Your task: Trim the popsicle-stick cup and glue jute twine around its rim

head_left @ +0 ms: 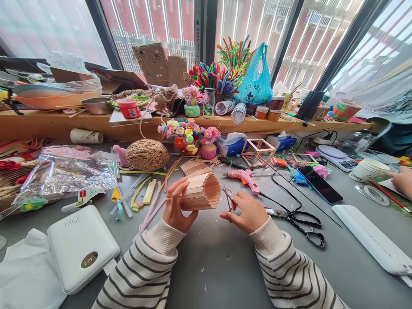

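Note:
My left hand (178,205) is wrapped around a hollow cup made of wooden craft sticks (198,193), tilted on its side with its opening toward the right. In my right hand (249,211) is a small pair of scissors (228,198), its blades pointing up toward the cup's rim. A gap shows between blades and rim. Just beyond the cup lies a flat piece of joined craft sticks (195,168). The pink glue gun (246,178) rests past my right hand, and large black-handled scissors (301,219) lie to its right.
A ball of twine (147,154) and a wooden stick cube frame (258,152) stand toward the back. White power bank (83,249) sits at left; a phone (320,184) and white power strip (373,238) lie at right. Another person's hand (402,181) reaches in from the right edge.

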A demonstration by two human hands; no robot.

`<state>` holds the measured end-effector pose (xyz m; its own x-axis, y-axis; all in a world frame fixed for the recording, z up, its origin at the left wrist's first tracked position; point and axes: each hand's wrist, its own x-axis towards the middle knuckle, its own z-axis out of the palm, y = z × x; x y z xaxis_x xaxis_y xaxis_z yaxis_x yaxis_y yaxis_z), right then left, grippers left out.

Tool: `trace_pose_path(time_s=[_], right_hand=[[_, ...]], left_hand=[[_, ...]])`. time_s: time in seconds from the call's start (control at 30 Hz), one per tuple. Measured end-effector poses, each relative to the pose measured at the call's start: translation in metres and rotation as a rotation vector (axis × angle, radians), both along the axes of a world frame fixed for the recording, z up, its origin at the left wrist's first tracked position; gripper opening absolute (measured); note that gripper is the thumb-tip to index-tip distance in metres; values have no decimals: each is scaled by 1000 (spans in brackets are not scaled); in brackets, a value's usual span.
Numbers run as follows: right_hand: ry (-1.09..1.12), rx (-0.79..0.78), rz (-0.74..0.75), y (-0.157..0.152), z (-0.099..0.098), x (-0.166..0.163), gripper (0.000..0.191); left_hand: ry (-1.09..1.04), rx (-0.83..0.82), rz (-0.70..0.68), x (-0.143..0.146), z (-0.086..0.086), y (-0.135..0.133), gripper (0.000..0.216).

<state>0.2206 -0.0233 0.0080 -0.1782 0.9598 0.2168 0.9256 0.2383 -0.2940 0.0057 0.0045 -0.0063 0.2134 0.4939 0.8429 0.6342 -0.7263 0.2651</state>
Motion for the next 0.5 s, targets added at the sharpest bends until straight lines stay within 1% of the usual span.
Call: trace_pose_path(time_s=[0.17,0.3,0.4,0.5], right_hand=[[-13,12,1,0,0,-1,44],[-5,32,-5,1,-1,-1,45],[-1,69,-1,1,-3,2,48],[9,122,-29,1,-6,8,50]], left_hand=[[7,12,-39,3,5,-3,68],[27,12,-45,5,6,-4,68],[36,1,-39,5,5,-5,69],[20,-1,-37,5,5,-4,68]])
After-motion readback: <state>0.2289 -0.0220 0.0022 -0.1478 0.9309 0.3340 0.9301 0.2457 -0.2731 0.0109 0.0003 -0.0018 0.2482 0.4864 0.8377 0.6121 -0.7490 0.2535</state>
